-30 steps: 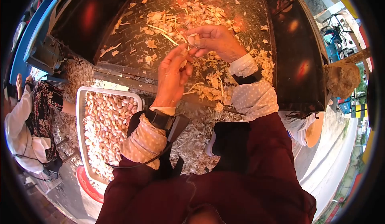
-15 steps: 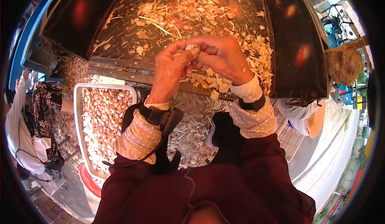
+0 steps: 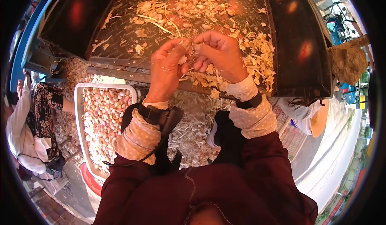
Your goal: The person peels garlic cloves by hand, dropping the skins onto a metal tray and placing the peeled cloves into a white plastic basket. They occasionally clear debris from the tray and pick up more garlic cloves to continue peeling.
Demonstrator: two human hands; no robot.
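Note:
My left hand (image 3: 165, 70) is closed in a pinch over the near edge of the dark metal tray (image 3: 124, 36), thumb against forefinger. It holds a garlic clove, mostly hidden by the fingertips, and a pale bit of skin (image 3: 183, 59) shows below the thumb. Just right of it, my right hand (image 3: 223, 58) also pinches thumb to forefinger, with a thin scrap of garlic skin at the tips. A narrow gap separates the two hands. Beyond them, loose garlic cloves (image 3: 206, 26) lie among papery peelings (image 3: 257, 58) on the tray.
At lower left a white crate (image 3: 77, 116) holds many garlic cloves (image 3: 105, 112), above a red basin (image 3: 89, 180). Peelings (image 3: 193, 132) cover the ground between my feet. Another person in floral trousers (image 3: 46, 116) sits at far left. A wooden post end (image 3: 349, 66) juts out at right.
My hands have drawn slightly apart from around the garlic clove, the left going left. The right hand's lower fingers have loosened. The crate and tray stay where they were.

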